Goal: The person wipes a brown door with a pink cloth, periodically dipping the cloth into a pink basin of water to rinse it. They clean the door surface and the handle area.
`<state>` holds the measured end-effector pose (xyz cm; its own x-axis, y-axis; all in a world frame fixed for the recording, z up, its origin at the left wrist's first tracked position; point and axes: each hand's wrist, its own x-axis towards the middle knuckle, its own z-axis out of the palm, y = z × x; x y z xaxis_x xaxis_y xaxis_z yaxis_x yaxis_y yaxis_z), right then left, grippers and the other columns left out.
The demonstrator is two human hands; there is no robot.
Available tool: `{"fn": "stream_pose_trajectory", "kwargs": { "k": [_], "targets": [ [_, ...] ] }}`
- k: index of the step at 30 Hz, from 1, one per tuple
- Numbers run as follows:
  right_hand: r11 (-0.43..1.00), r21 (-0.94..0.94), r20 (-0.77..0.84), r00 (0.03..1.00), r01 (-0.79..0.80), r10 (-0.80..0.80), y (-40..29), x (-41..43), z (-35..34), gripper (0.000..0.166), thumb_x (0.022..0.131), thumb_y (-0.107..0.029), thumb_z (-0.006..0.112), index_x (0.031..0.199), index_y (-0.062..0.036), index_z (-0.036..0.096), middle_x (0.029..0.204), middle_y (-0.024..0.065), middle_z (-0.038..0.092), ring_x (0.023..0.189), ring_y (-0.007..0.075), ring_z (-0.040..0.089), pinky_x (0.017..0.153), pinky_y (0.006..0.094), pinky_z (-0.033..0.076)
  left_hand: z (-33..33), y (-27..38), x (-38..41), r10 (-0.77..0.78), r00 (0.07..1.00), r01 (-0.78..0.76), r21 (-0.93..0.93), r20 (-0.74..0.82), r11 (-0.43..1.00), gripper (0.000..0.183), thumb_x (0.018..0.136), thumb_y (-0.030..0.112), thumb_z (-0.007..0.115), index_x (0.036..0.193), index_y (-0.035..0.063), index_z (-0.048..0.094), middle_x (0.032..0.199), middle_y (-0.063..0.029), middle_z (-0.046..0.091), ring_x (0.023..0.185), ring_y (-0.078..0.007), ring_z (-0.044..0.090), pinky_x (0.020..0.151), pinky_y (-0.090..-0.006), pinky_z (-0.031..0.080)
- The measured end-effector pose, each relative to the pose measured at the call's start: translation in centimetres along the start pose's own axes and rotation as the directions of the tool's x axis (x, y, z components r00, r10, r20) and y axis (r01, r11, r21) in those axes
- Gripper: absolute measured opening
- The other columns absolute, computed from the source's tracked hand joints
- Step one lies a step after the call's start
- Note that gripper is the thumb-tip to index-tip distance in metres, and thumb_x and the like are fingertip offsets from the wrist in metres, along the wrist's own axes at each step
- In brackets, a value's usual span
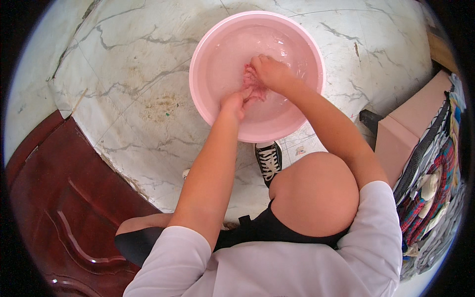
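Observation:
A round pink plastic basin (pixel 196 74) with water in it stands on the floor before me. Both of my hands are down inside it, gripping a wet, crumpled pink cloth (pixel 251 80). My left hand (pixel 234 102) has the cloth's lower left part between thumb and fingers. Knuckles up, my right hand (pixel 271 70) closes over the upper right part. Some of the cloth is covered by the right hand, and its lower edge lies at the water.
Marble-patterned flooring (pixel 156 81) with brown stains surrounds the basin. A dark red panelled wooden door (pixel 74 208) is at left. On the right, a pink box (pixel 404 122) stands beside piled folded fabrics (pixel 434 200). My black sneaker (pixel 269 161) is just below the basin.

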<state>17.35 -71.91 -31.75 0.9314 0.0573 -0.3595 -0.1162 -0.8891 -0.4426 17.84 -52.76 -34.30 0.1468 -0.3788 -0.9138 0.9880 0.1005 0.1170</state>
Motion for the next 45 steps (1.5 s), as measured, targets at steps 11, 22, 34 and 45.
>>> {"fn": "stream_pose_trajectory", "kwargs": {
  "k": [11,22,34,45],
  "targets": [
    [0.942,0.335,0.107,0.993,0.005,-0.043,-5.9,-3.1,-14.1,0.036,0.118,-0.036,0.056,0.120,-0.0003,0.058,0.112,0.0253,0.076,0.102,0.0427,0.074,0.089,0.0499,0.057,2.5,0.0,-5.8,0.098,0.989,-0.110,0.110,0.110,0.988,0.038,0.114,0.019,0.062,0.144,-0.0037,0.060,0.131,-0.0169,0.072,0.115,-0.0309,0.074,0.105,-0.0453,0.065],
    [0.921,0.316,0.146,0.947,0.229,-0.285,-11.3,-5.0,-15.1,0.025,0.113,-0.027,0.061,0.124,-0.0042,0.061,0.117,0.0213,0.072,0.104,0.0415,0.072,0.089,0.0495,0.057,1.6,5.6,-8.9,0.068,0.712,0.221,-0.315,0.699,0.923,0.052,0.118,0.047,0.045,0.148,0.0059,0.058,0.139,-0.0174,0.070,0.120,-0.0359,0.075,0.109,-0.0612,0.062],
    [0.901,0.196,-0.211,0.914,0.386,-0.346,-5.4,-4.2,-8.4,0.091,0.081,0.001,0.084,0.164,-0.0137,0.051,0.162,0.0174,0.056,0.148,0.0414,0.054,0.120,0.0495,0.050,1.4,6.5,-9.5,-0.032,0.867,-0.007,0.076,0.498,0.997,0.026,0.110,0.033,0.061,0.123,0.0113,0.057,0.095,-0.0023,0.062,0.069,-0.0076,0.052,0.054,-0.0231,0.040],
    [0.969,0.102,-0.005,0.974,0.224,-0.224,-3.6,-4.1,-7.3,0.049,0.087,0.001,0.075,0.135,-0.0067,0.065,0.125,0.0170,0.068,0.121,0.0409,0.067,0.102,0.0476,0.058,3.6,8.7,-11.3,-0.126,0.922,-0.201,0.732,0.366,0.651,0.026,0.097,0.032,0.079,0.106,0.0119,0.065,0.076,0.0014,0.059,0.062,-0.0080,0.055,0.051,-0.0264,0.043]
  ]
}}
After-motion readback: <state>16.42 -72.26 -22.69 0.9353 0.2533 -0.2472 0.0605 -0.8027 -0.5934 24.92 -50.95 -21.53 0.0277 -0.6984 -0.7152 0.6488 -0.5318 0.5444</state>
